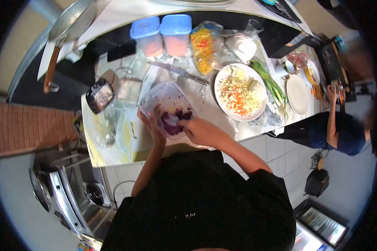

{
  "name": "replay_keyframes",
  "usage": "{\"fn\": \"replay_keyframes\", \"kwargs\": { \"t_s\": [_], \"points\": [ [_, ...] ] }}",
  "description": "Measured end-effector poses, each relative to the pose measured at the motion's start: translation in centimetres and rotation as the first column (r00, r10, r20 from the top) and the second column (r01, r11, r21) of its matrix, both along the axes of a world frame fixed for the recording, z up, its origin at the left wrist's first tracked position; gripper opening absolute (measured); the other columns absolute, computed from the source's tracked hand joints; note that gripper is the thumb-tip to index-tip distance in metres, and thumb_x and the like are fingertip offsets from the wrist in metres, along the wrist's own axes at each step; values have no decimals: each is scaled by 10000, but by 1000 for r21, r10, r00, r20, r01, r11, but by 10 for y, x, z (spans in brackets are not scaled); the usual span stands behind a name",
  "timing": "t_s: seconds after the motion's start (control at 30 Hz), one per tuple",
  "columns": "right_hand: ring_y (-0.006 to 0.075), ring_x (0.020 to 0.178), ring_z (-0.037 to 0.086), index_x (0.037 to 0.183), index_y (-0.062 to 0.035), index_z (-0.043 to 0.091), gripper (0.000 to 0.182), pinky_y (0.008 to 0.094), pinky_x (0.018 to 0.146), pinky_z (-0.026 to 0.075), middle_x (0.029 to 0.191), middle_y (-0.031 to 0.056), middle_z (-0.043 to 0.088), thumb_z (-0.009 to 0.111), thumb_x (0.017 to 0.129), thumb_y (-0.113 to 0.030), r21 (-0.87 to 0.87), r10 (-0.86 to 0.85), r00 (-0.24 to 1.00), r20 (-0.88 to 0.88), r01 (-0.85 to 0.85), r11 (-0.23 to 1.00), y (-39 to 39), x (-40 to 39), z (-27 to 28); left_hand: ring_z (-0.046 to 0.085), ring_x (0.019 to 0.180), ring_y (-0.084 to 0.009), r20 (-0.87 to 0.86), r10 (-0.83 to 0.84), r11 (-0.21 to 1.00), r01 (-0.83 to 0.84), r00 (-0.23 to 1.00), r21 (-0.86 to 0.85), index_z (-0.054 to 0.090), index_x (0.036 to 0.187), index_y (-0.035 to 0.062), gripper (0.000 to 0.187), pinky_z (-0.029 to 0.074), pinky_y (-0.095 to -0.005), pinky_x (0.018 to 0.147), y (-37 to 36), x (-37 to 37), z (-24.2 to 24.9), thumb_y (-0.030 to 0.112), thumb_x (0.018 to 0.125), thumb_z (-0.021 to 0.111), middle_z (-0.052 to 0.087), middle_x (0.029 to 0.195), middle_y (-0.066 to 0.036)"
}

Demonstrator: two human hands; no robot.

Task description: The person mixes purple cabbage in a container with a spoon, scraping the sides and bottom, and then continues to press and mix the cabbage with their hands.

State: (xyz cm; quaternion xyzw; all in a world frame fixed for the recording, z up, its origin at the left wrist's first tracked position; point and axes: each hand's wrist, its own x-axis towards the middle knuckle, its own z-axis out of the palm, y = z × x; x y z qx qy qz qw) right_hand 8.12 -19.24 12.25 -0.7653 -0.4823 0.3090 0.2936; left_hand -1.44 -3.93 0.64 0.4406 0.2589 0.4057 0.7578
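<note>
A clear plastic container [171, 97] with dark purple food [174, 124] in its near end stands at the table's front edge. My left hand [153, 127] grips the container's left side. Over its near right part, my right hand [197, 130] is closed on the handle of a spoon [171, 119], whose bowl is in the purple food. To the right is a white plate [218, 90] heaped with chopped orange and pale food [240, 94]. A knife [180, 72] lies behind the container.
Two blue-lidded tubs [176, 26], a bag of yellow food [203, 48] and a white bag [242, 47] stand behind. Green onions [269, 81] and an empty plate [298, 94] are at right. A pan [72, 21] sits back left. Another person [343, 129] works at far right.
</note>
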Motion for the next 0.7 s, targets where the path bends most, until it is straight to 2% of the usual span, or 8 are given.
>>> {"fn": "replay_keyframes", "kwargs": {
  "t_s": [0.07,0.13,0.27,0.33,0.37,0.43,0.57,0.7],
  "points": [
    [440,834,627,1141,-52,618,298,509,751,493,867,263,652,531,857,-69,20,-82,997,-5,82,996,-6,-7,-1,474,1230,-304,8,-49,998,48,999,48,226,1422,62,589,368,-453,1065,5,5,-6,391,1006,483,356,1390,-160],
    [444,820,625,1153,-52,611,302,513,744,492,870,260,652,529,864,-73,26,-165,986,-30,166,986,-12,-17,-6,458,1245,-306,-130,-121,984,137,984,118,205,1429,64,591,372,-458,1062,5,2,-9,390,1012,468,329,1409,-164],
    [454,798,620,1212,-33,549,335,537,740,480,793,289,632,536,884,-100,-6,-254,967,-29,254,967,-11,-35,4,444,1257,-299,-140,-212,966,229,967,118,191,1432,63,587,371,-449,1070,12,-3,-8,381,1016,456,343,1404,-168],
    [457,781,619,1230,-23,527,346,541,729,480,762,297,621,533,894,-110,-27,-323,946,-10,322,946,-9,-43,10,437,1264,-288,24,-404,897,401,914,-186,199,1433,84,567,382,-434,1064,17,-3,-2,381,1019,448,367,1394,-164],
    [459,763,617,1247,-14,504,360,545,717,479,732,305,610,531,905,-120,-51,-372,928,-1,371,927,-7,-47,12,437,1264,-288,32,-434,884,432,900,-178,199,1433,84,567,382,-434,1064,22,1,0,381,1019,448,367,1394,-164],
    [460,746,616,1248,-5,496,360,546,703,480,715,304,605,530,912,-129,-63,-463,886,13,463,884,-1,-58,12,476,1243,-270,-91,-504,846,471,859,-250,399,1393,13,649,375,-419,1073,32,3,3,530,1000,397,476,1344,-160],
    [462,697,611,1246,-10,490,354,544,665,478,674,291,598,533,918,-136,-72,-561,828,7,560,825,-1,-85,7,526,1169,-265,-47,-576,777,529,816,-340,441,1359,14,666,416,-406,1025,47,11,-29,561,981,415,536,1264,-148],
    [460,690,610,1234,-32,497,331,540,662,475,663,279,597,536,922,-138,-125,-603,797,23,601,789,5,-104,11,563,1059,-241,-50,-661,690,581,749,-432,537,1237,18,644,446,-375,966,47,3,-2,592,961,438,585,1138,-136]
  ]
}}
